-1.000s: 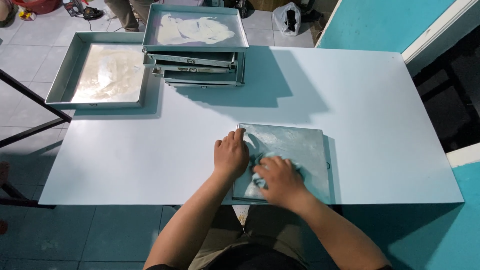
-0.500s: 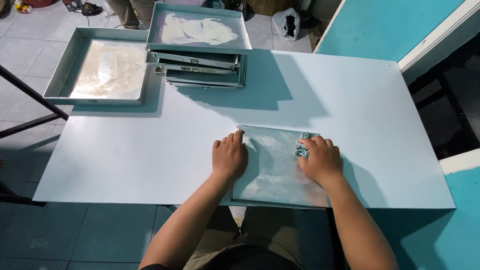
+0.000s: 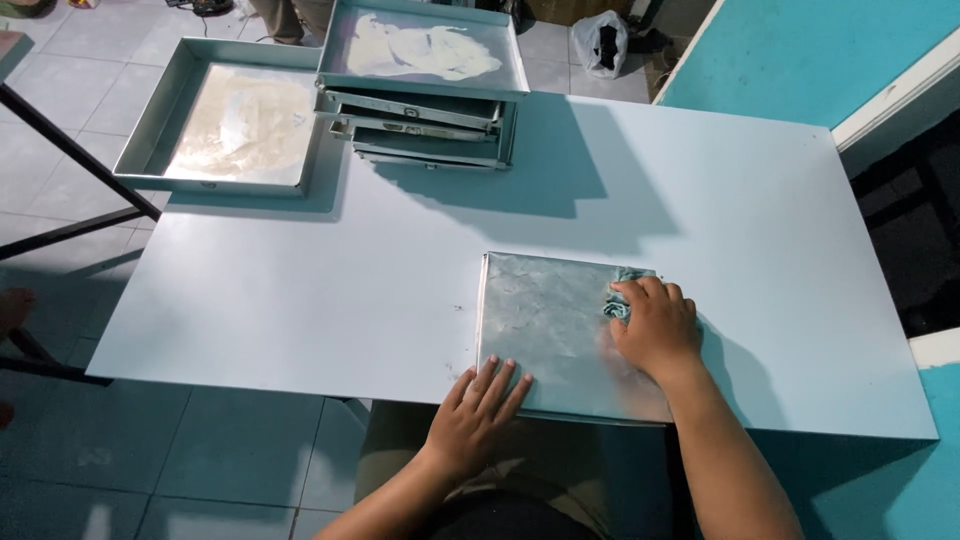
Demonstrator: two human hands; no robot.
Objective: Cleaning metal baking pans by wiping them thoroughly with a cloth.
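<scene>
White table [image 3: 300, 290] stood on a grey tiled floor [image 3: 70, 170], with a teal wall [image 3: 800, 50] at the far right. One metal tray [image 3: 550, 320] lay upside down at the near edge of the table. Left hand [image 3: 478, 405] rested flat, fingers spread, on the tray's near left corner, grasping nothing. Right hand [image 3: 655, 325] pressed a bunched pale blue cloth [image 3: 622, 290] against the tray's far right corner, fingers curled over it. At the far left, well apart, sat a shallow tray [image 3: 150, 150] lined with whitish residue, and beside it a stack of trays [image 3: 425, 110].
</scene>
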